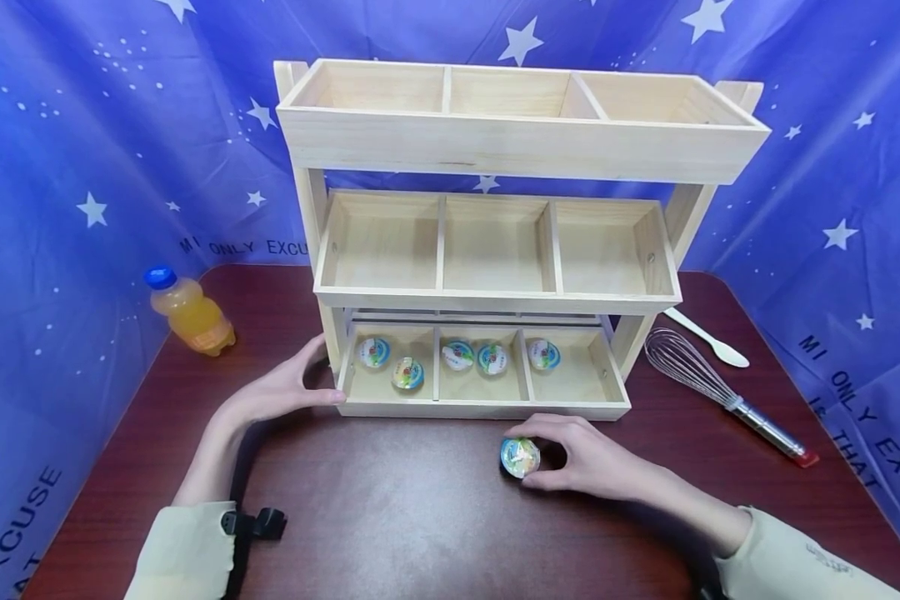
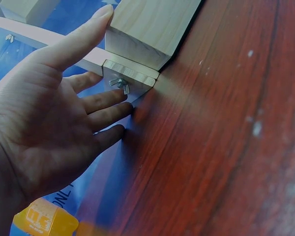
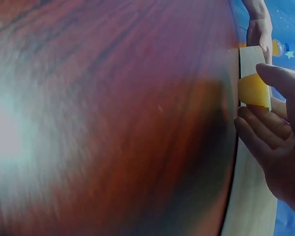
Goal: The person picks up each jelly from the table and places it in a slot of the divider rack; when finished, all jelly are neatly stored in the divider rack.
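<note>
My right hand (image 1: 596, 458) pinches a small jelly cup (image 1: 520, 457) between thumb and fingers, just in front of the wooden shelf (image 1: 521, 150). From the side, the right wrist view shows the cup's yellow body (image 3: 253, 92). At the shelf's lower left corner, my left hand (image 1: 281, 392) has its thumb against the bottom tray (image 1: 480, 410) and its other fingers loosely extended along the side, near a wing nut (image 2: 120, 83). In that tray, two jelly cups lie in the left compartment, two in the middle and one in the right.
An orange drink bottle (image 1: 195, 317) with a blue cap stands at the left. To the right of the shelf lie a whisk (image 1: 727, 396) and a white spoon (image 1: 708, 337). A blue star-printed curtain (image 1: 105, 167) surrounds the dark red table (image 1: 390, 508).
</note>
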The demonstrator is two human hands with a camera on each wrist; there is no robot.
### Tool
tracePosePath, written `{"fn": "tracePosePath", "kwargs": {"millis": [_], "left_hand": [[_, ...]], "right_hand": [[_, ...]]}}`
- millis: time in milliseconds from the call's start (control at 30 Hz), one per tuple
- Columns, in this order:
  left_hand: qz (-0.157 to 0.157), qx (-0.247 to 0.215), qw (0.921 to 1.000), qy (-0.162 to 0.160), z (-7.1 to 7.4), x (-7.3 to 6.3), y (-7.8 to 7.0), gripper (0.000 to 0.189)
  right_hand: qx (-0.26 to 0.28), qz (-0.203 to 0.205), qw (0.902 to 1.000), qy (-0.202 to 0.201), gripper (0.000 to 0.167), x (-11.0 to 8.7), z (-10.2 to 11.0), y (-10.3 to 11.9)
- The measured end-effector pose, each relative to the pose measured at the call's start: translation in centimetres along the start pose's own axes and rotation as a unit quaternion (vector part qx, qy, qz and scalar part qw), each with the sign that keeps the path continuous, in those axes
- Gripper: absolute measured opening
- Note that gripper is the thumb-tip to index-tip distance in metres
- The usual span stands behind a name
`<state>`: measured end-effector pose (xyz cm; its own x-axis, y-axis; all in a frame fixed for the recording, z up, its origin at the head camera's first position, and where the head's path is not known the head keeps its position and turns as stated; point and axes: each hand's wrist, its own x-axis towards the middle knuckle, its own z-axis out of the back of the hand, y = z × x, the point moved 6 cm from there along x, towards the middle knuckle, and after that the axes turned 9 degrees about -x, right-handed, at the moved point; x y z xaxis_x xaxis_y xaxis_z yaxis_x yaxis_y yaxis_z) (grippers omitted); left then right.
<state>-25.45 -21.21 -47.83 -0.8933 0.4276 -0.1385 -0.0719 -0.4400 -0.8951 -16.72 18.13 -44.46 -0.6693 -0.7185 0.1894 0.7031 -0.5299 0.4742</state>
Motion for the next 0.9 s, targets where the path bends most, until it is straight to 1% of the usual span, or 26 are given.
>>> {"fn": "tracePosePath", "kwargs": {"millis": [133,233,400,500,633,900], "left_hand": [[-0.003,-0.003,1.0000,0.000,0.0,-0.1,0.0,0.108],[-0.003,-0.003,1.0000,0.001,0.0,-0.1,-0.1,0.107],[0.001,-0.001,1.0000,0.002,0.0,-0.1,-0.1,0.108],[0.000,-0.001,1.0000,0.003,0.0,-0.1,-0.2,0.107],[-0.001,0.000,1.0000,0.002,0.0,0.0,-0.2,0.108],[0.001,0.001,1.0000,0.002,0.0,-0.1,-0.3,0.109]], "right_hand": [[-0.007,0.004,1.0000,-0.006,0.048,-0.1,1.5,0.2],[-0.015,-0.007,0.9998,-0.009,0.049,-0.4,2.6,0.1],[-0.022,-0.031,0.9993,-0.005,0.052,-0.7,4.1,-0.6],[-0.007,-0.042,0.9991,-0.006,0.050,-0.8,5.0,-1.1],[0.016,-0.072,0.9972,-0.006,0.049,-0.8,6.2,-1.9],[0.005,-0.113,0.9935,-0.006,0.047,-0.6,8.3,-2.9]]}}
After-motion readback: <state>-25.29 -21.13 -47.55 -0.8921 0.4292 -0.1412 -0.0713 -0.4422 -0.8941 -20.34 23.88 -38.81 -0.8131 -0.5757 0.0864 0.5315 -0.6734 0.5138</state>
